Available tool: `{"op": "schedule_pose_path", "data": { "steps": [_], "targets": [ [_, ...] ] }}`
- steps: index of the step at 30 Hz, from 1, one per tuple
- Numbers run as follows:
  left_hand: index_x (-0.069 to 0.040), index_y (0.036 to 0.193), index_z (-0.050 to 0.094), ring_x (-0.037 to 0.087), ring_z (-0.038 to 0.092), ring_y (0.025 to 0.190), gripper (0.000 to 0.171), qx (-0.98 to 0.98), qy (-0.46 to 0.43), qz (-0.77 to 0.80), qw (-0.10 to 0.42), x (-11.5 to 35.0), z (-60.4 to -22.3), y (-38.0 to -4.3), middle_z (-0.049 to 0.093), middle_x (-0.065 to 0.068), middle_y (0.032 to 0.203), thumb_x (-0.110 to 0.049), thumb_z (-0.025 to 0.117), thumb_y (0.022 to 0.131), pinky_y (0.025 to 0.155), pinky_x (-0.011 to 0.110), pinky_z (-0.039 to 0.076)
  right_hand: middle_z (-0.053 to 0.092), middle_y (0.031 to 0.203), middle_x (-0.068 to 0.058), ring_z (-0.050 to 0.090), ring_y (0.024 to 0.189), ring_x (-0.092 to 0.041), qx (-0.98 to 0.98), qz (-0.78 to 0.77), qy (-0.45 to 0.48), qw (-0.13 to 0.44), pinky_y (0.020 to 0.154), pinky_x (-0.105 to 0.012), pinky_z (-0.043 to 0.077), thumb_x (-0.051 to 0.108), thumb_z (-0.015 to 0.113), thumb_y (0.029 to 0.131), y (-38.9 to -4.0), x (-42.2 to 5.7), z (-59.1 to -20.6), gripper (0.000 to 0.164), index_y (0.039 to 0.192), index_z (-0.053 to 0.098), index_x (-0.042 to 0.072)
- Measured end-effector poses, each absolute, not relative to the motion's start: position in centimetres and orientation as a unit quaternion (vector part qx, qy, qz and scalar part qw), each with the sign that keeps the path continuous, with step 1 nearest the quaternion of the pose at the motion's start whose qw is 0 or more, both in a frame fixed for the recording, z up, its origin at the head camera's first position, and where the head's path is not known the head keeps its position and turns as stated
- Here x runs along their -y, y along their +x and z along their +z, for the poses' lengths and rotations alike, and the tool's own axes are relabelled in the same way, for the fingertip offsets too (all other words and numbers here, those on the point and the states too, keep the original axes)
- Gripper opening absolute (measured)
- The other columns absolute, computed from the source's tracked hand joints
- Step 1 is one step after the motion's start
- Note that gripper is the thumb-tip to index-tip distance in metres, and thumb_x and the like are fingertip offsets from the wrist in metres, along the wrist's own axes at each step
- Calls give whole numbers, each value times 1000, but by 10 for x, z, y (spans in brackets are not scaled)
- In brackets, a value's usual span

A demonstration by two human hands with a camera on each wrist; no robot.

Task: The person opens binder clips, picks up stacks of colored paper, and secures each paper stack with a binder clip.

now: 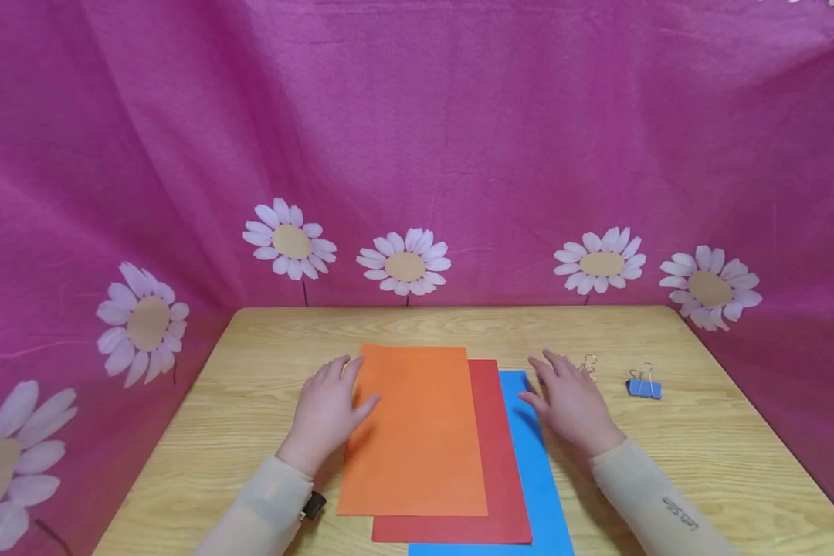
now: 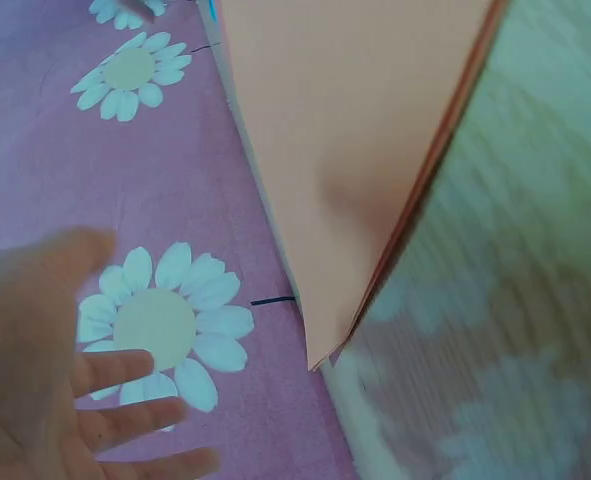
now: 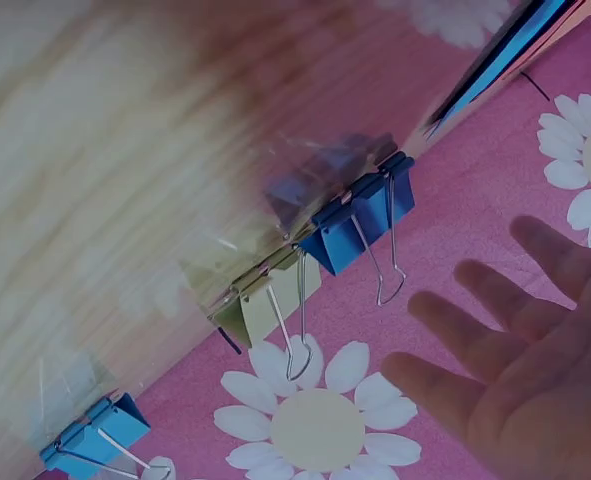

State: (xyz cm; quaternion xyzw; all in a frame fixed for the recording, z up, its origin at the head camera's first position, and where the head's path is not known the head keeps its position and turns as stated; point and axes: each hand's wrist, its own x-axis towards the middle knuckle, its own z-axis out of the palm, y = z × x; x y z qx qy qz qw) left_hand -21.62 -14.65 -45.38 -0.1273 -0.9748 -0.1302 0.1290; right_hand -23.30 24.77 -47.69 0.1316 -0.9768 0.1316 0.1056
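An orange sheet [image 1: 413, 432] lies uppermost on a red sheet [image 1: 503, 463], with a blue sheet [image 1: 542, 479] beneath, each offset to the right and toward the person. Beside the orange sheet's left edge is my left hand [image 1: 327, 409], fingers spread, its thumb overlapping the sheet in the head view. My right hand [image 1: 575, 405] hovers by the blue sheet's upper right corner, fingers loosely extended and holding nothing. Close to that hand in the right wrist view stand a dark blue binder clip [image 3: 370, 220] and a yellowish binder clip [image 3: 275, 300], mostly hidden from the head view.
Farther right on the wooden table [image 1: 709, 463] stands another blue binder clip [image 1: 644, 389], its wire handles up. A pink cloth [image 1: 500, 154] printed with white daisies hangs along the table's back and sides.
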Motion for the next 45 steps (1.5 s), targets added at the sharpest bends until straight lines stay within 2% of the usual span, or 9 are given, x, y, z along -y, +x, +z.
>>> {"op": "schedule_pose_path", "data": {
  "steps": [4, 9, 21, 28, 34, 39, 45],
  "targets": [
    [-2, 138, 60, 39, 65, 114, 59, 971, -132, -126, 154, 148, -457, -216, 63, 19, 131, -37, 76, 93, 92, 55, 54, 52, 146, -28, 51, 134, -50, 974, 137, 136, 117, 111, -69, 37, 38, 74, 94, -232, -251, -478, 63, 144, 56, 3],
    [-2, 134, 63, 38, 66, 106, 53, 971, -130, -121, 158, 149, -460, -216, 64, 17, 124, -33, 77, 93, 84, 53, 56, 58, 138, -27, 57, 127, -47, 973, 138, 135, 124, 107, -65, 44, 32, 74, 94, -232, -254, -476, 56, 139, 59, 2],
    [-2, 128, 66, 37, 67, 100, 46, 969, -137, -121, 167, 149, -458, -215, 66, 17, 117, -29, 78, 92, 80, 53, 58, 64, 125, -26, 64, 115, -44, 966, 137, 146, 163, 99, -63, 50, 25, 75, 94, -233, -256, -474, 46, 130, 65, 0],
    [-2, 128, 66, 35, 67, 100, 48, 968, -155, -138, 139, 147, -459, -212, 66, 16, 118, -28, 79, 90, 85, 49, 58, 64, 123, -25, 64, 112, -42, 965, 140, 147, 165, 97, -62, 51, 25, 75, 94, -233, -256, -475, 45, 130, 65, 0],
    [-4, 133, 62, 34, 64, 114, 56, 967, -187, -149, 91, 144, -461, -204, 64, 15, 126, -31, 82, 89, 94, 51, 56, 65, 121, -25, 65, 109, -42, 962, 135, 152, 181, 94, -62, 53, 24, 76, 93, -234, -257, -476, 44, 128, 66, -1],
    [-4, 139, 59, 39, 57, 130, 65, 963, -211, -160, 50, 141, -464, -199, 59, 19, 140, -34, 83, 87, 106, 56, 48, 65, 122, -26, 65, 110, -43, 963, 133, 149, 181, 95, -63, 52, 22, 77, 91, -233, -258, -476, 43, 127, 67, 0],
    [-3, 139, 60, 41, 54, 134, 70, 956, -247, -157, 22, 139, -467, -196, 56, 23, 145, -36, 86, 83, 111, 56, 45, 63, 125, -27, 64, 114, -45, 966, 132, 143, 169, 97, -65, 51, 22, 76, 92, -232, -261, -475, 43, 128, 66, 1]
  ]
}}
